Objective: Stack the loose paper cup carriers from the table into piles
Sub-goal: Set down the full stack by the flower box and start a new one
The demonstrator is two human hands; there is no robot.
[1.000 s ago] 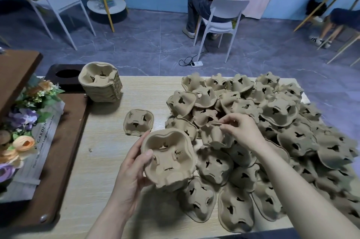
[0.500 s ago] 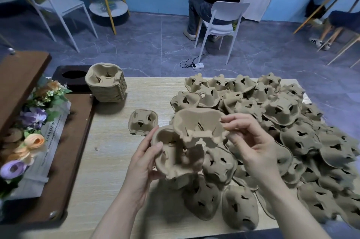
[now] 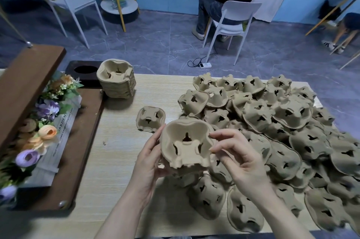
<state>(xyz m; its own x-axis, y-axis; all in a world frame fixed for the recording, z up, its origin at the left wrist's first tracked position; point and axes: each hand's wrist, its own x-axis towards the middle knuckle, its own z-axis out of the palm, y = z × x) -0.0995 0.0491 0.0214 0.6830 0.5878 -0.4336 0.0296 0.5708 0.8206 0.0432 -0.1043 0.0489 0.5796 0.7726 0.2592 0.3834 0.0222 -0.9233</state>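
Both hands held nested paper cup carriers (image 3: 186, 149) above the near middle of the desk (image 3: 120, 153). The left hand (image 3: 149, 162) grasped the carriers' left edge, fingers curled behind and thumb at the rim. The right hand (image 3: 236, 158) pinched the right rim between thumb and forefinger, the remaining fingers bent. The held carriers faced hollow side toward the camera, tilted.

At 11 o'clock of the held carriers, a single carrier (image 3: 150, 118) lay on the desk, just beside the left hand's fingertips. Further out at 11 o'clock, a finished pile of carriers (image 3: 116, 79) stood upright at the desk's far left corner. From 1 to 5 o'clock, a heap of loose carriers (image 3: 282, 131) covered the right half of the desk, most lying hollow side down and overlapping.

At 9 o'clock, a brown wooden tray (image 3: 81, 141) held artificial flowers (image 3: 39, 122) on a white box (image 3: 60, 141); the word "GARDEN" was legible on the box, the smaller script beneath it was not.
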